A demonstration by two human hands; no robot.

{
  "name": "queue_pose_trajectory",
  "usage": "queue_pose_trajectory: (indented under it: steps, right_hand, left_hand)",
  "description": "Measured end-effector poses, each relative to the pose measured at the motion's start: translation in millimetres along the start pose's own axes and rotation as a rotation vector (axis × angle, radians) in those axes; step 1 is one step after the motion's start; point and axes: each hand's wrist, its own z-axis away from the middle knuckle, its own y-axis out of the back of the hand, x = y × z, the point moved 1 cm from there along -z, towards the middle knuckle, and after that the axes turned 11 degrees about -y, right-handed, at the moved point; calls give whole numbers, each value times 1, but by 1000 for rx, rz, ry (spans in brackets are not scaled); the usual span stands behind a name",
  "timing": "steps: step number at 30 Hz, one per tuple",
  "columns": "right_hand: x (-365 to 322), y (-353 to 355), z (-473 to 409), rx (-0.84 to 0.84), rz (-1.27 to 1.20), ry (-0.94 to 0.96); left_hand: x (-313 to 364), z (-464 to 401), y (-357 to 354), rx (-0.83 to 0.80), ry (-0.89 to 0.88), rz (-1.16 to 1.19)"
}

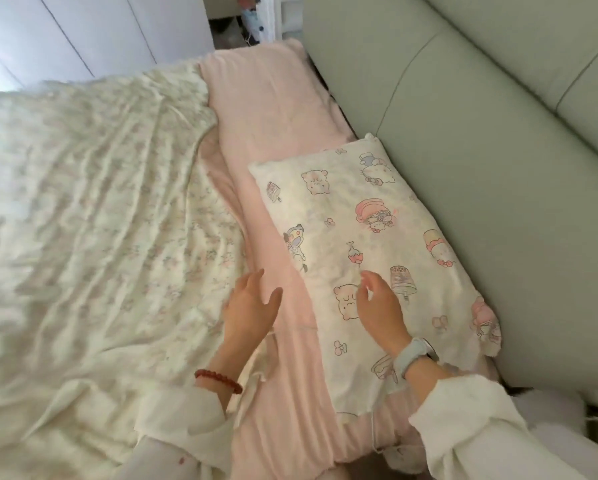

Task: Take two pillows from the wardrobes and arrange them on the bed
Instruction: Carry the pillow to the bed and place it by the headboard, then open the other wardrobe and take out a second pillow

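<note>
Pillow: a cartoon-print pillow (363,244) is lying flat on the bed at the centre right of the frame, its long side resting against the pale green padded headboard (481,140).
Bed: a pink sheet (276,140) is running as a strip from the upper middle to the bottom of the frame; the pillow is sitting on it.
Quilt: a cream floral quilt (93,209) is covering the left half of the frame, crumpled, its edge lying over the sheet.
Left hand: the left hand (252,306) is hovering over the sheet just beside the pillow's lower left edge, grip wide, fingers spread, holding nothing; a red bead bracelet (217,379) is showing at the wrist.
Right hand: the right hand (380,306) is reaching over the pillow's lower part, grip wide and empty, fingers loosely curled; whether it is touching the fabric cannot be told. A pale blue watch (411,355) is sitting on the wrist.
Wardrobe: white wardrobe doors (82,32) are filling the upper left of the frame.
</note>
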Motion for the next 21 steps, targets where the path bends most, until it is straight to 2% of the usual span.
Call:
queue_pose_trajectory:
  steps: [4, 7, 14, 21]
  right_hand:
    - [-71, -69, 99, -161, -106, 131]
    - [-110, -127, 185, -261, -116, 214]
    - [-162, -274, 371, -558, -44, 353]
    - [-207, -391, 476, -788, 167, 517]
  left_hand:
    - [-50, 80, 97, 193, -14, 46]
    - [-112, 162, 164, 298, 28, 58]
    - [-277, 360, 286, 535, 390, 79]
    - [-376, 489, 334, 728, 680, 183]
